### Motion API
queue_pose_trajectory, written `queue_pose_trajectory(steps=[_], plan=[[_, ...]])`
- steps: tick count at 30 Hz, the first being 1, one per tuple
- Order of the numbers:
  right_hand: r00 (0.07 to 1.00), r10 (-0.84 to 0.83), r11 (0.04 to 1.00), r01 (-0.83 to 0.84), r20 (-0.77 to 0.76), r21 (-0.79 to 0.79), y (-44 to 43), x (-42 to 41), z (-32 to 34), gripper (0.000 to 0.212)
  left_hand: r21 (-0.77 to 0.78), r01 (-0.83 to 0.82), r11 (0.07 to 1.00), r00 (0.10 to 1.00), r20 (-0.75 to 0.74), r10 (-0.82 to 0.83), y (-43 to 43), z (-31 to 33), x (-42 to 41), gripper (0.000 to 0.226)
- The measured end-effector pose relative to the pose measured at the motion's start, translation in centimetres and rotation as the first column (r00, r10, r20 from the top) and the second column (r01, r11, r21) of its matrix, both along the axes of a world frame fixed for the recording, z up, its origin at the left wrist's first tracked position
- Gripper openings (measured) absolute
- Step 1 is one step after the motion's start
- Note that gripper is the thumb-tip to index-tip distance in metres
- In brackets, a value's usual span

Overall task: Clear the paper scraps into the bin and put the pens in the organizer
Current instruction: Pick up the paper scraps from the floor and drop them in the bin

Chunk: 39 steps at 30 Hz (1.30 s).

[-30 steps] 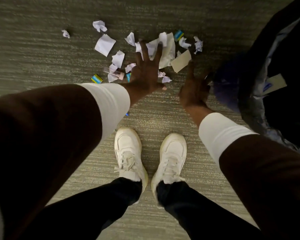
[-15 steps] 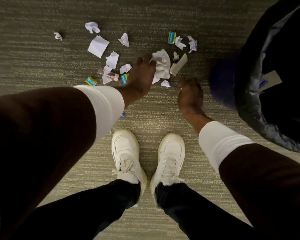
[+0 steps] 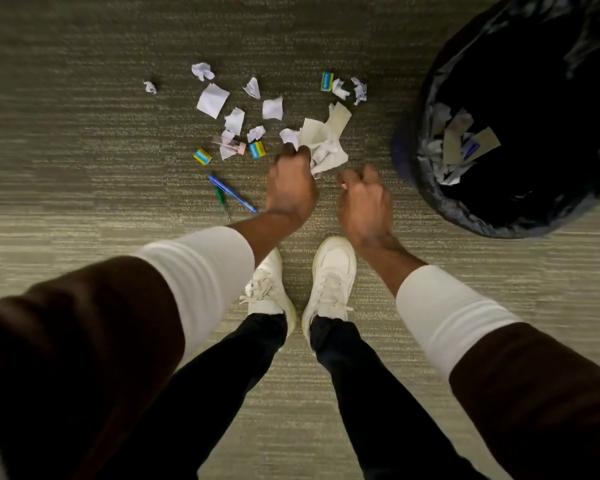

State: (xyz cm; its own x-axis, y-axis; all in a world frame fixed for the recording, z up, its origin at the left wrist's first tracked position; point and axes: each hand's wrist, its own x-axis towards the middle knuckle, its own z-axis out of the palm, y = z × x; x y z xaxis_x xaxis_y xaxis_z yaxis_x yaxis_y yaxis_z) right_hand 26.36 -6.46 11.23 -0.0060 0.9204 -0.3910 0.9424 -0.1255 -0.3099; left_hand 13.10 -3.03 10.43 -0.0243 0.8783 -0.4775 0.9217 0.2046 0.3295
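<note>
Down at the centre of the frame, the left hand (image 3: 291, 188) is curled into a fist around a bunch of crumpled white paper scraps (image 3: 321, 143), which fan out above its knuckles. Just to its right, the right hand (image 3: 364, 202) is also curled closed, a small pinkish bit showing at its fingertips; what it grips I cannot tell. More loose scraps (image 3: 212, 100) lie scattered over the grey-green carpet (image 3: 84, 150) in the upper middle of the frame, with one small ball (image 3: 150, 87) apart at the upper left. Among them sit three small blue-and-yellow boxes: one (image 3: 202, 156) at the left, one (image 3: 257, 149) beside it, one (image 3: 326, 81) further up. A blue pen (image 3: 232, 193) lies slanted left of the left hand, crossing a green pen (image 3: 221, 202). At the upper right stands the bin (image 3: 465, 216), lined with a black bag, with torn paper (image 3: 461, 147) already inside along its left wall. Two white sneakers (image 3: 329, 278) stand below the hands
</note>
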Motion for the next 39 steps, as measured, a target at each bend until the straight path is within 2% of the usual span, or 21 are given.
queue_pose_trajectory(steps=[5, 11, 16, 20, 24, 28, 31, 34, 36, 39], plan=[[0.997, -0.048, 0.994, 0.053, -0.052, 0.098, 0.5, 2.5, 7.2, 0.042, 0.088, -0.138, 0.986, 0.987, 0.097, 0.130, 0.4, 6.8, 4.0, 0.028], [0.976, -0.202, 0.954, 0.215, -0.082, 0.210, 0.8, 7.5, 13.7, 0.029, 0.204, -0.140, 0.969, 0.966, 0.245, 0.088, 1.8, 13.2, 8.4, 0.028], [0.910, -0.406, 0.884, 0.414, -0.083, 0.220, 1.4, 12.0, 15.0, 0.025, 0.234, -0.034, 0.972, 0.945, 0.325, -0.045, 2.8, 15.6, 12.9, 0.027], [0.870, -0.490, 0.849, 0.489, -0.047, 0.203, 1.8, 14.7, 13.8, 0.029, 0.228, 0.061, 0.972, 0.919, 0.366, -0.144, 3.5, 15.1, 16.4, 0.025], [0.850, -0.523, 0.836, 0.525, -0.057, 0.161, 1.7, 15.1, 12.5, 0.033, 0.208, 0.175, 0.962, 0.937, 0.265, -0.228, 4.4, 14.4, 18.5, 0.034], [0.814, -0.580, 0.802, 0.577, -0.028, 0.156, 1.4, 14.2, 12.4, 0.033, 0.215, 0.222, 0.951, 0.927, 0.257, -0.274, 5.1, 14.0, 18.1, 0.024], [0.826, -0.562, 0.809, 0.560, -0.045, 0.177, 1.0, 12.2, 13.1, 0.030, 0.285, 0.153, 0.946, 0.917, 0.317, -0.244, 5.3, 14.1, 16.3, 0.013], [0.867, -0.483, 0.850, 0.498, -0.125, 0.169, 1.0, 9.4, 13.4, 0.023, 0.292, 0.027, 0.956, 0.931, 0.341, -0.131, 5.5, 13.9, 13.3, 0.016], [0.911, -0.384, 0.905, 0.404, -0.151, 0.135, 0.9, 7.4, 13.3, 0.018, 0.248, -0.029, 0.968, 0.952, 0.301, -0.049, 5.8, 13.0, 10.9, 0.017], [0.967, -0.180, 0.979, 0.194, -0.181, 0.062, 1.6, 3.6, 11.5, 0.014, 0.153, -0.070, 0.986, 0.987, 0.156, 0.046, 6.7, 10.2, 5.8, 0.023]])
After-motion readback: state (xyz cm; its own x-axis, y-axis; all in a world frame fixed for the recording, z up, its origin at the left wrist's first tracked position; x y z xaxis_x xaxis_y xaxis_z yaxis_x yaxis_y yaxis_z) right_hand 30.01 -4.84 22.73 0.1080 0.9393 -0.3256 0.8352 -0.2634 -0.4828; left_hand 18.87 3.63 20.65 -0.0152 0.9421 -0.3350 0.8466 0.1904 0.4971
